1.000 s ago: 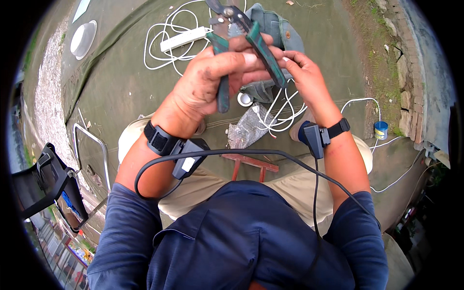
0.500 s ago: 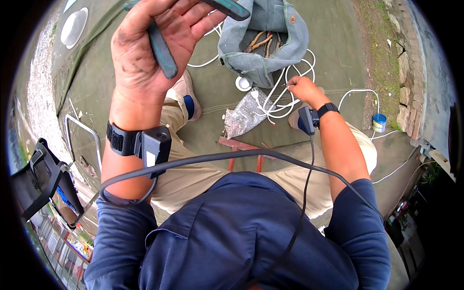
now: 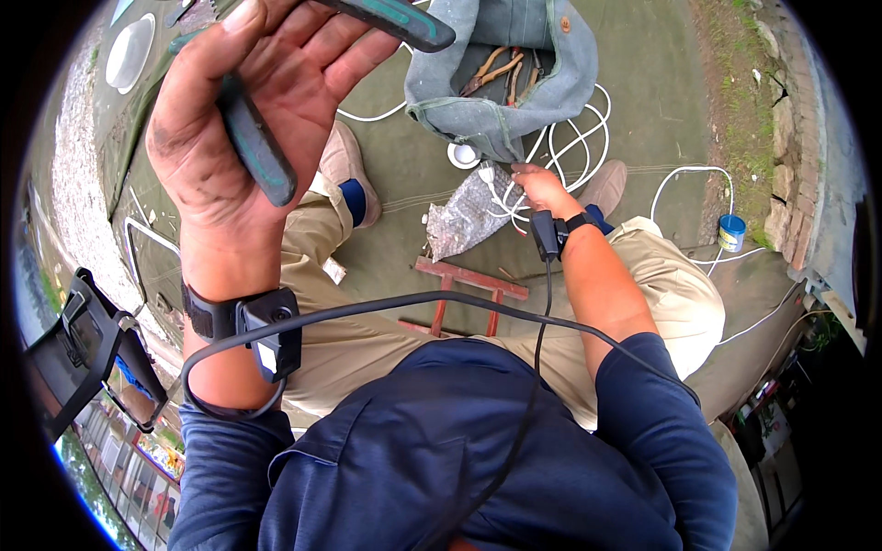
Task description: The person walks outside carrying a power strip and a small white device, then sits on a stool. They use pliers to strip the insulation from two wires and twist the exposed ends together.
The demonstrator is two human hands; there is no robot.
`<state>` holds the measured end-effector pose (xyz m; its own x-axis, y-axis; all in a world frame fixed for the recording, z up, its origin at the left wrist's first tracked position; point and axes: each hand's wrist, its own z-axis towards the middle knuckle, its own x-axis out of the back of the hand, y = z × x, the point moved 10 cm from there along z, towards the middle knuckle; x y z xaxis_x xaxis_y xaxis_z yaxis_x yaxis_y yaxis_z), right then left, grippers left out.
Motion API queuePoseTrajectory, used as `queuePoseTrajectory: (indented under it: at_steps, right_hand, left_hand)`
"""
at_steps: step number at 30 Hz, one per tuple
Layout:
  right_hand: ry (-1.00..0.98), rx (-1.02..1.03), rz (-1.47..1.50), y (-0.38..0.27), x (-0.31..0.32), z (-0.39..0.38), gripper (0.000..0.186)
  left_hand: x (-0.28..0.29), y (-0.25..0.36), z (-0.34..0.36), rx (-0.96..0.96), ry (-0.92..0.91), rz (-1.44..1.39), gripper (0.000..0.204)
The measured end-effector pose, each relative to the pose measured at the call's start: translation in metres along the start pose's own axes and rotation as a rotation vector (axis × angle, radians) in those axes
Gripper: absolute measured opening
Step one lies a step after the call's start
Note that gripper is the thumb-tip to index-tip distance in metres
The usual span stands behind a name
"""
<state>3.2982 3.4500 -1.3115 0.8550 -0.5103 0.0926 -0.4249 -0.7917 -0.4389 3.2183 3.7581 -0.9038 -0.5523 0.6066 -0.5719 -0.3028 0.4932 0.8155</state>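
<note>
In my raised left hand [image 3: 266, 119] a pair of pliers [image 3: 262, 151] rests across the palm; its dark handles have green stripes. The fingers are partly stretched, and the head of the tool is mostly hidden behind the hand. Lower down, my right hand [image 3: 544, 190] has its fingers closed at the coiled white cable [image 3: 581, 147], just below the lower edge of a grey-blue cloth bag [image 3: 565, 115]. Its fingertips are partly hidden. A white plug [image 3: 487, 172] lies on a bubble-wrap pouch [image 3: 459, 220] left of that hand.
More pliers with tan handles [image 3: 491, 73] lie inside the bag. A small white round piece [image 3: 463, 156] sits beside it. A red frame [image 3: 469, 277] lies between my legs. At the right stands a blue tin [image 3: 731, 232] with white cable around it. A black cord [image 3: 413, 298] crosses before me.
My left hand has moved left and slightly down with the pliers. My right hand has shifted left along the cable toward the bag's lower edge.
</note>
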Motion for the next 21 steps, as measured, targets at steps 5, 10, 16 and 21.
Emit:
queuePoseTrajectory:
  at_steps: [5,10,16,21]
  right_hand:
    - [0.065,0.01,0.284,-0.002,0.016,0.005,0.026]
    - [0.183,0.05,0.333,-0.035,0.044,-0.02,0.016]
    - [0.173,0.174,0.463,-0.07,0.066,-0.038,0.013]
    - [0.148,0.171,0.529,-0.071,0.068,-0.045,0.013]
  left_hand:
    - [-0.002,-0.004,0.002,0.005,-0.029,0.004,0.065]
    - [-0.006,-0.002,-0.001,0.047,-0.099,-0.118,0.063]
    - [-0.003,0.006,-0.007,-0.035,0.024,0.031,0.059]
    - [-0.004,0.006,-0.007,-0.04,0.008,0.014,0.058]
